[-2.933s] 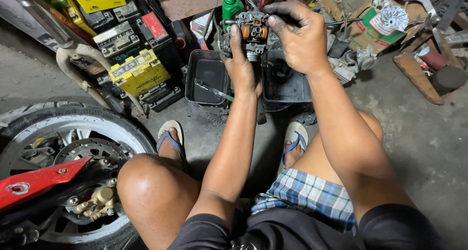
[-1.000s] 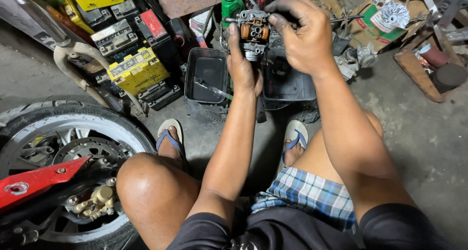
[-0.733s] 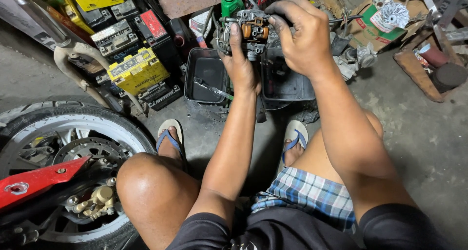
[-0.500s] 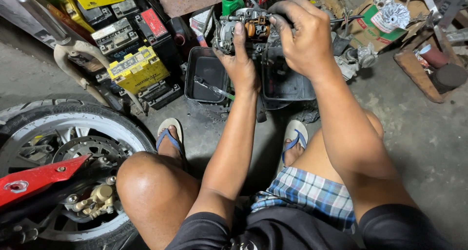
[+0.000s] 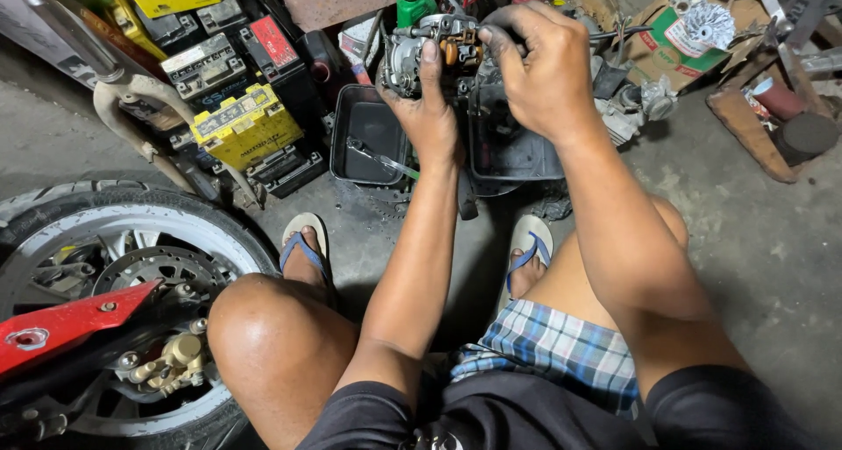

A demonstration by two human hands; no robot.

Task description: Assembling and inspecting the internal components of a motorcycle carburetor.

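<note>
1. The right hand (image 5: 544, 68) covers the right side of the carburetor (image 5: 430, 51); whatever its fingertips grip is hidden.
2. The motorcycle wheel (image 5: 123, 266) is cut off at the left and bottom edges.
3. The green bottle (image 5: 412, 1) is cropped at the top.

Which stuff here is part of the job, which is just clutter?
In hand:
carburetor
left hand
right hand
black tray below

Lying about:
yellow battery
green bottle
wheel
red fender
</note>
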